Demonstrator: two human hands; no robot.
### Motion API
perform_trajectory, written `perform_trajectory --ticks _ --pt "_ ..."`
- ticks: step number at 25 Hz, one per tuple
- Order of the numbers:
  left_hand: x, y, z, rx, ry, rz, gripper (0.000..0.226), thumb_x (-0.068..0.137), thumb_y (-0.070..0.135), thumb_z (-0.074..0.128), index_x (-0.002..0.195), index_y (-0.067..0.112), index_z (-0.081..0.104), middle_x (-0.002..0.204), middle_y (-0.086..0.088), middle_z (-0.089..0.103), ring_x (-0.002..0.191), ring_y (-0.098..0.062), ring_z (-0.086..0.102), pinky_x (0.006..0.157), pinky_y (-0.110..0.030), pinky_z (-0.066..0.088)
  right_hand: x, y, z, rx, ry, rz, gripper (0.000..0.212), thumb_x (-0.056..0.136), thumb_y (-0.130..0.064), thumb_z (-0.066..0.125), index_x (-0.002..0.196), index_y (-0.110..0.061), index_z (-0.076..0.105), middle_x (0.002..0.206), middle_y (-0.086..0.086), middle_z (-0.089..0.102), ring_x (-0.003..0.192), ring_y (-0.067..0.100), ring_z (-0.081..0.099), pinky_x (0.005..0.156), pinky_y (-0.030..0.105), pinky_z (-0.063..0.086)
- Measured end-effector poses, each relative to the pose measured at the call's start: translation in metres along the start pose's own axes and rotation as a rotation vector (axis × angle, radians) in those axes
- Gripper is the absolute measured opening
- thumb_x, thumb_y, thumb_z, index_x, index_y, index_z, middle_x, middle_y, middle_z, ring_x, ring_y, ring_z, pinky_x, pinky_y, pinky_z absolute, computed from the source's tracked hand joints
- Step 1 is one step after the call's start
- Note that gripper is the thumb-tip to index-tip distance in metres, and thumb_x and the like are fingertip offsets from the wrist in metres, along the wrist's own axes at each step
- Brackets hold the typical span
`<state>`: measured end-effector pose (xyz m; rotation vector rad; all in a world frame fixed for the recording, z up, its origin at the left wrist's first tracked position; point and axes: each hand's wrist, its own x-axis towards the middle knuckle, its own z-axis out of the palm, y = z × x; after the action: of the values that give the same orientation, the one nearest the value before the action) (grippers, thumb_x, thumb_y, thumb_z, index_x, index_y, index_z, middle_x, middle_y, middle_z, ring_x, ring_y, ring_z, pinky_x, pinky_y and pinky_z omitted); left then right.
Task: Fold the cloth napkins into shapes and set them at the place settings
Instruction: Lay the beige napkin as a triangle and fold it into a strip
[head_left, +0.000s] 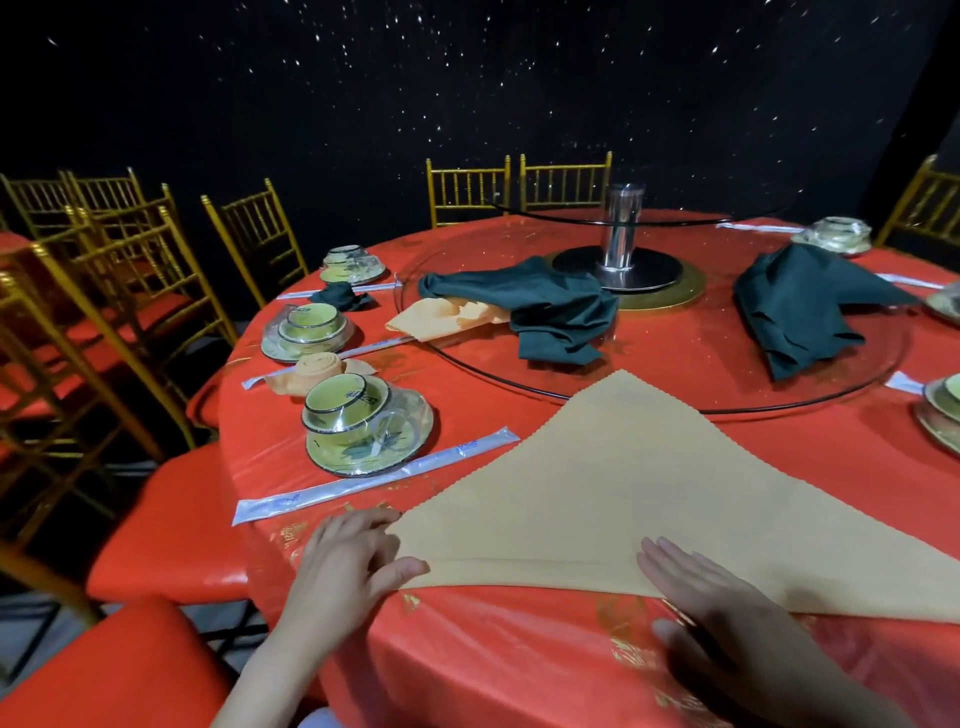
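A tan cloth napkin (623, 483) lies folded into a triangle on the red table (519, 649), its point toward the glass turntable. My left hand (348, 566) pinches the napkin's near left corner along the folded edge. Flat on the near edge, fingers spread, rests my right hand (727, 618). A rolled tan napkin (317, 371) sits beside the wrapped green dish set (363, 426) at the left. Further along lies a small folded dark green napkin (340, 296).
Loose dark green napkins (550, 312) (800, 306) and a tan one (441, 319) lie on the glass turntable (675, 400). Wrapped chopsticks (374, 480) lie left of my napkin. More dish sets (306, 327) ring the table; gold chairs (130, 291) stand around it.
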<state>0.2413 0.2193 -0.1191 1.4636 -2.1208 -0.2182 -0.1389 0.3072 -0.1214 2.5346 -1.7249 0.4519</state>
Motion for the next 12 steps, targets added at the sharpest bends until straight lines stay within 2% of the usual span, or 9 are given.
perform_trajectory --ticks 3,5,7,9,10,12 --pt "0.003 -0.006 -0.002 0.030 0.031 -0.076 0.058 0.062 0.092 0.036 0.053 0.035 0.035 0.108 0.017 0.057 0.101 -0.018 0.052 0.081 -0.034 0.035 0.003 -0.004 -0.006 -0.014 -0.013 -0.006 0.066 0.097 -0.058 0.021 0.125 -0.013 0.060 0.131 -0.004 0.057 0.123 0.007 0.049 0.104 0.009 0.021" --pt "0.001 -0.008 0.000 0.161 0.067 -0.167 0.066 0.058 0.095 0.029 0.067 0.033 0.049 0.111 0.008 0.060 0.104 -0.024 0.050 0.087 -0.039 0.035 0.003 -0.005 -0.007 -0.024 -0.027 0.001 0.067 0.097 -0.059 0.020 0.126 -0.013 0.059 0.133 -0.006 0.055 0.124 0.006 0.048 0.105 0.009 0.019" --pt "-0.003 -0.013 -0.002 0.265 0.089 -0.270 0.079 0.058 0.093 0.027 0.088 0.028 0.061 0.118 0.003 0.058 0.113 -0.027 0.047 0.097 -0.047 0.027 0.002 -0.005 -0.006 -0.017 -0.072 0.018 0.067 0.097 -0.059 0.020 0.129 -0.013 0.057 0.136 -0.007 0.051 0.126 0.007 0.046 0.108 0.011 0.016" --pt "-0.006 -0.009 -0.008 0.285 0.172 -0.323 0.075 0.066 0.082 0.032 0.101 0.024 0.064 0.122 -0.001 0.057 0.118 -0.028 0.045 0.101 -0.051 0.022 0.001 -0.003 -0.004 -0.004 -0.105 0.027 0.066 0.097 -0.060 0.022 0.131 -0.013 0.054 0.138 -0.005 0.049 0.129 0.008 0.043 0.109 0.012 0.015" --pt "-0.007 0.001 -0.010 0.259 0.251 -0.265 0.068 0.072 0.076 0.034 0.101 0.023 0.065 0.120 -0.003 0.059 0.116 -0.027 0.046 0.098 -0.049 0.024 0.001 -0.002 -0.004 -0.003 -0.105 0.025 0.066 0.097 -0.060 0.023 0.132 -0.013 0.053 0.139 -0.004 0.048 0.129 0.009 0.043 0.110 0.013 0.015" --pt "-0.006 0.042 -0.007 0.170 0.350 0.037 0.050 0.087 0.064 0.035 0.097 0.026 0.066 0.108 0.002 0.062 0.105 -0.021 0.050 0.089 -0.039 0.028 0.001 0.000 -0.003 -0.006 -0.108 0.011 0.065 0.097 -0.059 0.024 0.133 -0.013 0.051 0.139 -0.002 0.049 0.130 0.011 0.043 0.109 0.016 0.019"
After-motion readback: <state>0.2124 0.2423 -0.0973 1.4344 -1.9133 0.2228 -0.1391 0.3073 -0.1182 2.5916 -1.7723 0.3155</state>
